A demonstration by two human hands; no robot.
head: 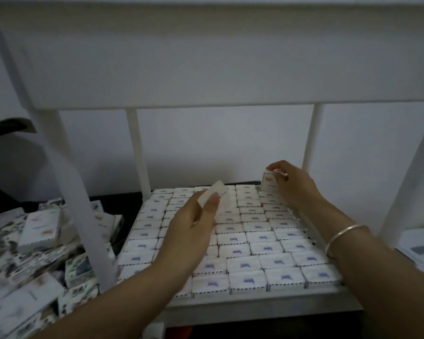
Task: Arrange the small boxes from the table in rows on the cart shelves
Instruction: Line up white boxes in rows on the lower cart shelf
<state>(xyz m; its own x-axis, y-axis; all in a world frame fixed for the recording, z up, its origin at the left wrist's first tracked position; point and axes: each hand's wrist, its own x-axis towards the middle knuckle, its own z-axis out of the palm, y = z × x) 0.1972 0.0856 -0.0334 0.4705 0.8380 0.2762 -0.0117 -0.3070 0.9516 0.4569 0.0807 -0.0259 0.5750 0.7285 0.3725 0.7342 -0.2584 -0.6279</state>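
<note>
Rows of small boxes (pixel 245 243) cover almost the whole cart shelf (pixel 255 307). They lie flat and tight against each other, each white with a dotted border and a purple mark on top.

The left hand (pixel 194 223) hovers over the middle of the shelf, toward its far edge. Its thumb and fingers are clamped on a white box (pixel 218 192), which is tilted above the rows and clear of them.

The right hand (pixel 291 182) is at the far right corner of the shelf, its fingertips pinching the top of a second box (pixel 268 182) with an orange mark. This box stands upright, its lower edge meeting the row at that corner. A silver bangle (pixel 340 234) sits on the right wrist, above the right edge of the shelf.

White cart posts (pixel 137 148) rise from the far edge and the corners to an upper shelf (pixel 181 57) that fills the top of the view.

Off the left edge of the shelf, a loose pile of boxes (pixel 34 241) lies jumbled, some showing white faces and some printed sides. To the right of the cart, beyond the near right post, lie some papers (pixel 419 243).
</note>
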